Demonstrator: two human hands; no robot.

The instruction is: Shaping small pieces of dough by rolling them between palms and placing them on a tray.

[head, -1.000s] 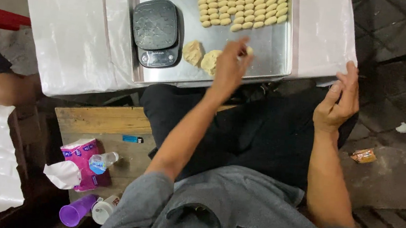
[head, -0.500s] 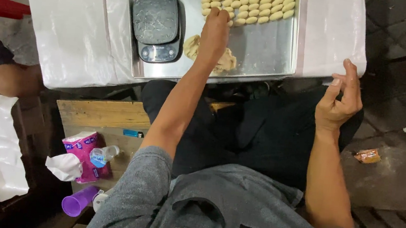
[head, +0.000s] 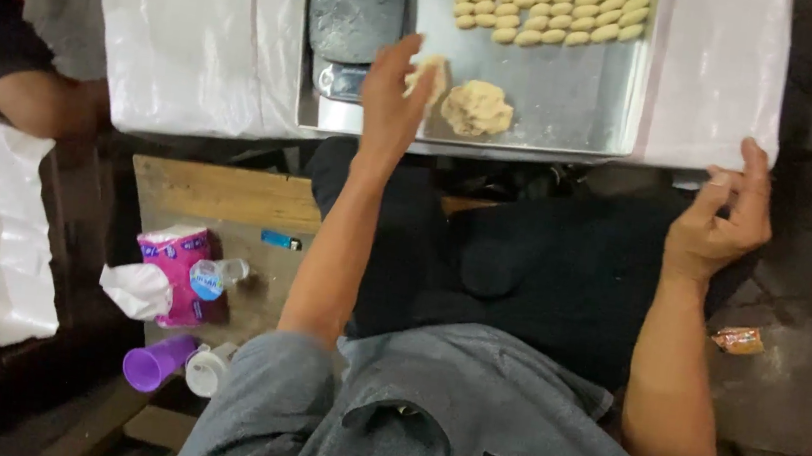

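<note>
My left hand (head: 392, 96) reaches onto a metal tray (head: 582, 86) and grips a pale lump of dough (head: 429, 72) beside a black kitchen scale (head: 356, 12). A second dough lump (head: 477, 109) lies just right of it on the tray. Several small shaped dough pieces (head: 550, 7) sit in rows at the tray's far end. My right hand (head: 723, 221) hovers at the table's near right corner, fingers curled together and holding nothing that I can see.
White plastic sheeting (head: 206, 26) covers the table. A wooden stool (head: 218, 198) on my left carries a pink tissue pack (head: 175, 269), a small bottle (head: 218, 277), a blue lighter (head: 279, 240) and a purple cup (head: 156, 363). Another person's arm (head: 37, 99) is at far left.
My left hand has moved left across the tray, from the right dough lump to the one by the scale. The right hand stays near the table corner.
</note>
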